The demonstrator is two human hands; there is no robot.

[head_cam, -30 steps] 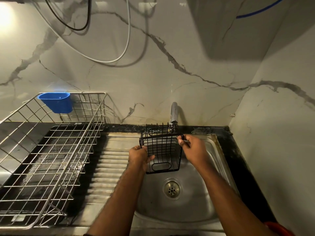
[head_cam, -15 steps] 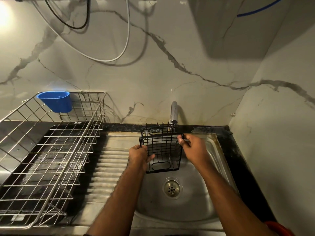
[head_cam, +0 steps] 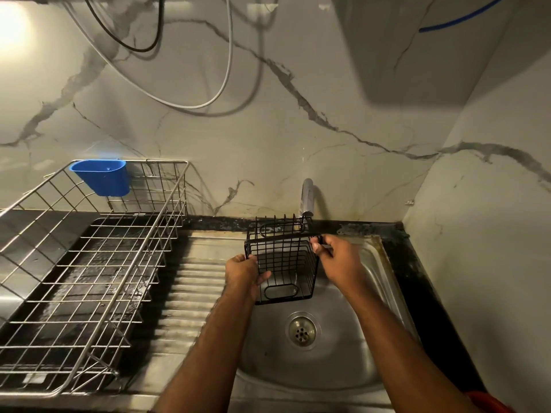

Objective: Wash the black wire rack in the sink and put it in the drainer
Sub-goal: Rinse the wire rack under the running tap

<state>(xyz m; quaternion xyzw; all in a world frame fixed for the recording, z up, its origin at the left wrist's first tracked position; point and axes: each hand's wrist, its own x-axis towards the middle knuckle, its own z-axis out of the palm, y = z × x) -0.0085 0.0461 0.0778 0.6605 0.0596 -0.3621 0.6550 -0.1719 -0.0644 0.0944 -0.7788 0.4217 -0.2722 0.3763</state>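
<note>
Black wire rack [head_cam: 283,263], box-shaped basket w/ oval handle cut-outs, is held up over the round stainless steel sink bowl [head_cam: 351,353], just under the grey tap spout [head_cam: 307,198]. It's tilted, open top toward the back wall. Left hand [head_cam: 243,274] grips its near-left corner, fingers curled round the wires; right hand [head_cam: 337,257] pinches the top-right rim wire. Hands apart, one each side, both clamped on the rack.

Can't tell if water is running; no stream visible.

Risks, as I judge them:
- Right-hand grip is only a pinch on thin wire. Wet wire = slippery, so the rack could swing or drop into the bowl.
- Rack's back edge sits v. close to the spout; turning it could knock the tap.
- Open mesh scatters water, so splash onto the ribbed steel draining board [head_cam: 190,293] and the dark bench [head_cam: 423,278] is likely.
- Moving left to the silver wire drainer [head_cam: 89,263]: rack wires could snag its grid or bump the blue plastic cup [head_cam: 101,177] hung on its back rim.
</note>
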